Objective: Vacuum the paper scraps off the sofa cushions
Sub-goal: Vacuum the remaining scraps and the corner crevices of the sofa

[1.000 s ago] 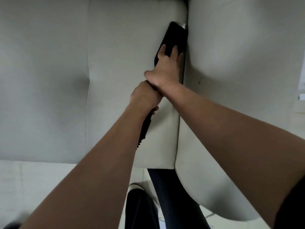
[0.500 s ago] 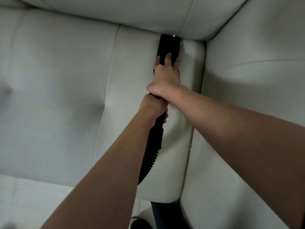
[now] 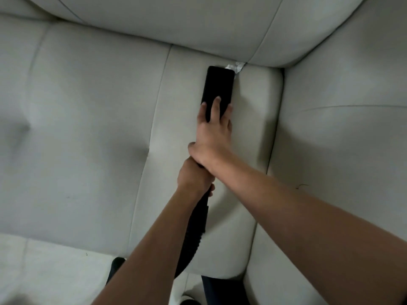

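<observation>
I saw the vacuum nozzle [image 3: 218, 89], a flat, smooth, matte black slab with rounded corners, lying on the seat cushion [image 3: 88, 128]. Its long axis ran away from me, and its far end pointed at the crease under the back cushion [image 3: 176, 23]. A small crumpled paper scrap [image 3: 234, 67], white and creased, sat in that crease just beyond the right hand's fingertips, touching the nozzle's far right corner.

My right hand [image 3: 212, 133] grasped the near end of the nozzle, fingers spread over its top and edges. Directly behind its wrist, the left hand [image 3: 193, 177] was clenched round the black tube [image 3: 201, 208]. Below that hand the tube gave way to a ribbed hose [image 3: 189, 245], which ran back toward me.

The upholstery was pale grey-white and looked like soft, lightly grained leather, with stitched seams and shallow tufted dimples to the left of the hands. A padded armrest [image 3: 341, 128] rose to the right of the right forearm.

The two hands hid the join between nozzle and tube, and the left forearm covered the hose's lower end. I could not make out the nozzle's underside. Dark shapes at the bottom edge, near a light floor [image 3: 44, 271], were cut off and unclear.
</observation>
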